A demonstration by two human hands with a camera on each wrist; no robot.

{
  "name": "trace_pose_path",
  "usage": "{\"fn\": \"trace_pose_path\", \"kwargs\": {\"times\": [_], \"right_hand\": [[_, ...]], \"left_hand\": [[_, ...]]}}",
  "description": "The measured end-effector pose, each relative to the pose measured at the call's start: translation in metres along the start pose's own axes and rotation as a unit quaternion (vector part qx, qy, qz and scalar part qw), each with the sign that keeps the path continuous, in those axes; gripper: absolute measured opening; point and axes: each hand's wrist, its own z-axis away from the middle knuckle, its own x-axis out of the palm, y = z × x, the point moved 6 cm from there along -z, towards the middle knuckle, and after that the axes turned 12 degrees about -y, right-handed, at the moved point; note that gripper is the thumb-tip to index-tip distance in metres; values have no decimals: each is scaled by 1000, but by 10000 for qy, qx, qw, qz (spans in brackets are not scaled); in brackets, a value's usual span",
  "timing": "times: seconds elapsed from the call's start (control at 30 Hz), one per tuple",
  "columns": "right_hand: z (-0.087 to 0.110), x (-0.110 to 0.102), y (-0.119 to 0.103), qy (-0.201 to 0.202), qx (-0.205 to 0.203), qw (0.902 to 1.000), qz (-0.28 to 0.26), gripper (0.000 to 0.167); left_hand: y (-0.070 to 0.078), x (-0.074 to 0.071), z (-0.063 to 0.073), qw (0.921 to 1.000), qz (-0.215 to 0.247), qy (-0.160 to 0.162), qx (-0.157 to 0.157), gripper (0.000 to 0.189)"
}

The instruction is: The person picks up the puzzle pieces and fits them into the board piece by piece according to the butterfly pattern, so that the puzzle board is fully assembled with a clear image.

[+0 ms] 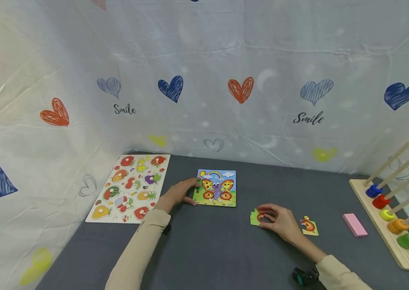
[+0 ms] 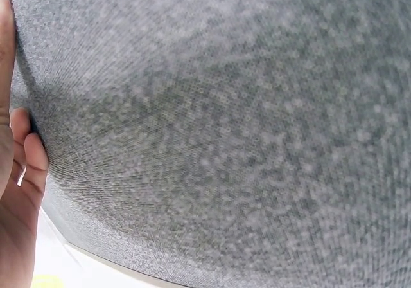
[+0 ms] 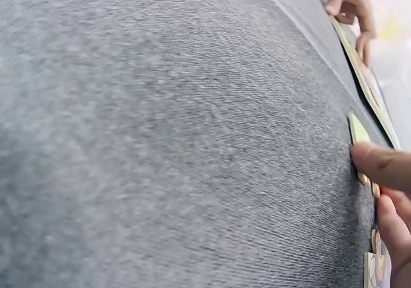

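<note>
My left hand holds the left edge of a square butterfly puzzle, fingers over its upper left side and thumb by the lower left corner. My right hand pinches a green puzzle piece with an orange pattern between thumb and fingers, low at the tabletop. Part of that piece is hidden behind the fingers. Just right of this hand lies a second puzzle piece, green with a red and orange pattern. In the right wrist view, thumb and fingertips meet the held piece.
A white fruit picture board lies left, under the left forearm's far side. A pink block is at right. Beyond it stands a wooden peg rack with coloured rings. A printed curtain hangs behind the grey table.
</note>
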Motion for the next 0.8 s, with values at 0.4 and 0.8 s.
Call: {"fn": "trace_pose_path", "kwargs": {"times": [0.4,0.8], "right_hand": [[-10,4,-2,-497,166,9973,-522,45],[-14,5,2,-924,354,9945,-349,43]], "left_hand": [[1,0,-2,10000,-25,28,72,75],[0,0,0,9999,-39,51,83,80]]}}
